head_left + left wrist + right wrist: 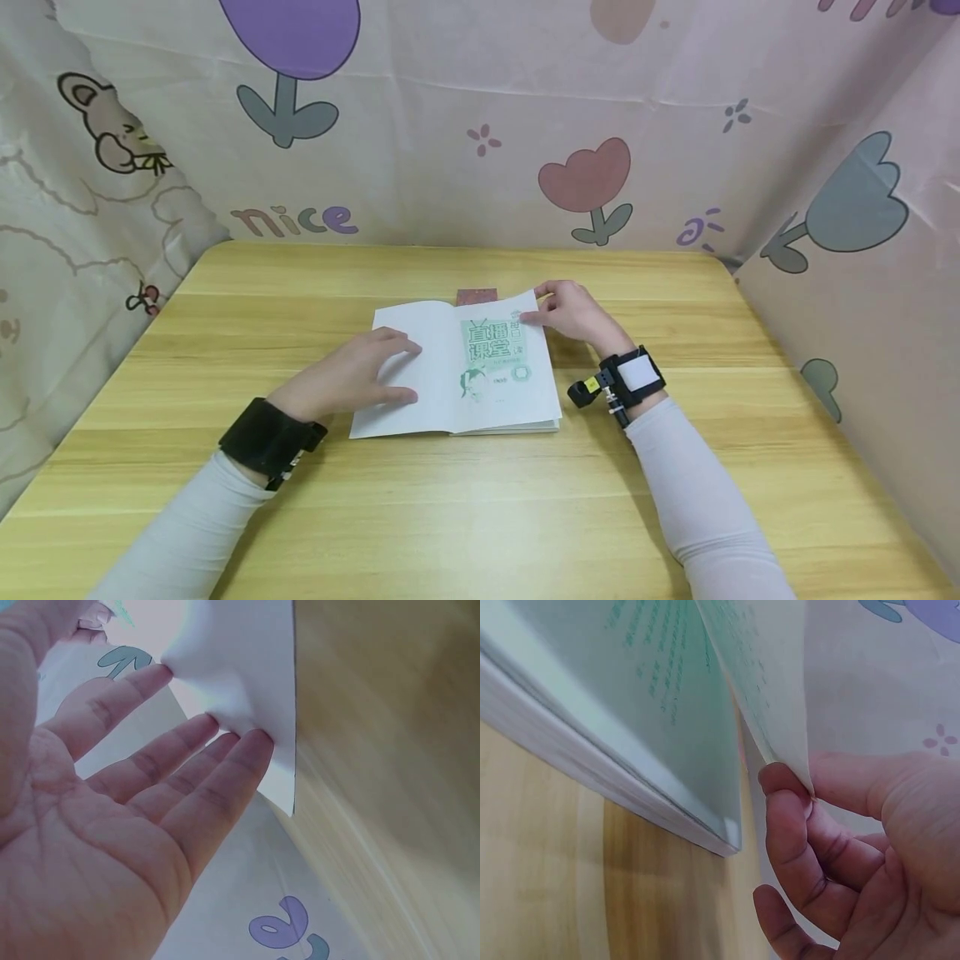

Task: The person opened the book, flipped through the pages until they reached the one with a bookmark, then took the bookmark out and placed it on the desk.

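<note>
An open book (pixel 491 408) lies on the wooden table, its right-hand page printed in green with large characters and a small drawing. The left-hand page (pixel 405 417) is plain white. My right hand (pixel 573 312) pinches the top outer corner of the printed page (pixel 772 697) between thumb and fingers. In the right wrist view that page stands lifted off the stack, with green text on the page (pixel 652 697) beneath. My left hand (pixel 360 371) rests on the white page, fingers spread and fairly straight; its fingertips (pixel 255 746) touch the paper in the left wrist view.
A small dark red patterned piece (pixel 477 296) pokes out behind the book's top edge. The wooden table (pixel 315 500) extends around the book. Fabric curtains (pixel 450 167) with flower prints rise at the back and both sides.
</note>
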`<state>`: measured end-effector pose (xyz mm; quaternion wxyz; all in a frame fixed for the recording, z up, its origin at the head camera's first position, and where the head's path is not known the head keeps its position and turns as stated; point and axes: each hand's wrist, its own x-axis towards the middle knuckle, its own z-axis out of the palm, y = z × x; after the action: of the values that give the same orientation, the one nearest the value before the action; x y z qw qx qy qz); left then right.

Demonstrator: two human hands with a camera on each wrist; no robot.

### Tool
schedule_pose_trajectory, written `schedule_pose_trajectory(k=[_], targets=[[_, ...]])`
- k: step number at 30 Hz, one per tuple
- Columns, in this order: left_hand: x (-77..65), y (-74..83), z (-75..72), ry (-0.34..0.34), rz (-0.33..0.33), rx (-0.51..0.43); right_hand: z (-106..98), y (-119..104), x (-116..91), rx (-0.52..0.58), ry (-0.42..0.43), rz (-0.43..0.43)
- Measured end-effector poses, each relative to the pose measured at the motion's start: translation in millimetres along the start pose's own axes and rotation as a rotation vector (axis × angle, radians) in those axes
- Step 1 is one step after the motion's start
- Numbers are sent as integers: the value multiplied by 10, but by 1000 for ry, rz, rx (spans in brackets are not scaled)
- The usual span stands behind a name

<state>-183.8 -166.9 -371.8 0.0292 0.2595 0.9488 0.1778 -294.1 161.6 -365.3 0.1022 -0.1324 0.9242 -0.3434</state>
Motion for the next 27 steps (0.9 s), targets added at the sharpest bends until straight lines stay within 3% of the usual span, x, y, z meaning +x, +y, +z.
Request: schedule_pose_trajectory(k=[14,27], targets=[[20,37,51,27,31,9,-81,89,-4,-13,2,-39],[23,59,77,42,39,-5,-143,78,-17,94,5,-57]])
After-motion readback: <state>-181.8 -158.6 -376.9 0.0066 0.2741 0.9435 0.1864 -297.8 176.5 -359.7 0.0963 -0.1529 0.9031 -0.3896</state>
